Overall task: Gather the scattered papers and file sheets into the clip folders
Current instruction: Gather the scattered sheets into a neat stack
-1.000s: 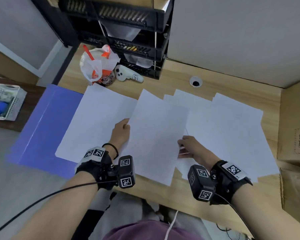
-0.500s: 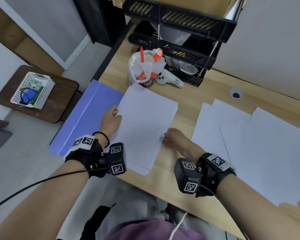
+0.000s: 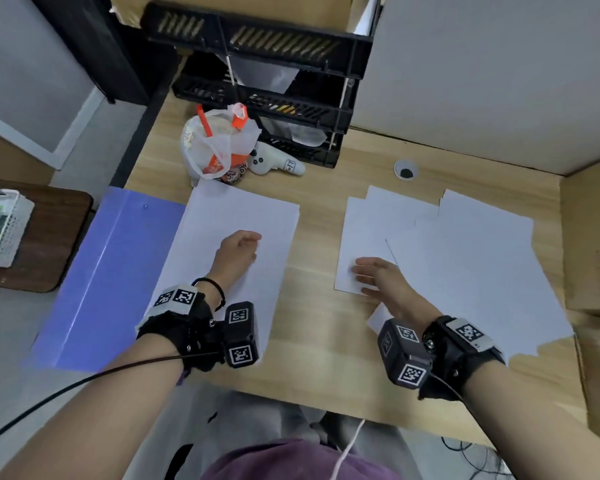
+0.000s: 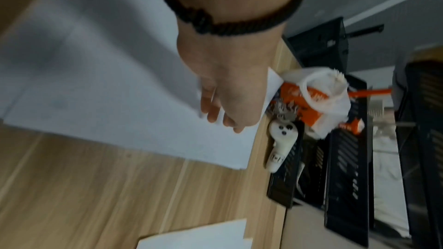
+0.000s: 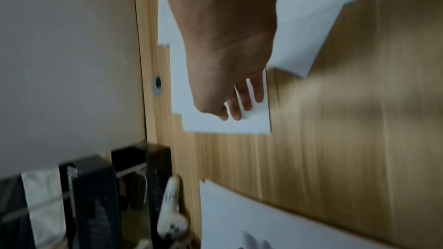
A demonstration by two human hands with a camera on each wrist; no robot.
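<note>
Since half a second earlier, the right hand (image 3: 378, 277) had left the gathered stack (image 3: 232, 258) and crossed the bare strip of bench (image 3: 312, 306) to the scattered sheets (image 3: 465, 271), where its straight, spread fingers (image 5: 242, 101) lay flat on the nearest sheet's corner, gripping nothing. Level with it, the left hand (image 3: 236, 252) had shifted from the stack's left edge onto its middle, fingers extended and pressing it down, not pinching. I judged the task early: some sheets were squared into one pile, several overlapping sheets remained loose on the right, and nothing was filed. Left of the stack, touching it, lay the blue clip folder (image 3: 108, 271), closed, away from both hands. Farther back stood a bagged drink cup (image 3: 219, 147) and black stacked trays (image 3: 291, 109).
</note>
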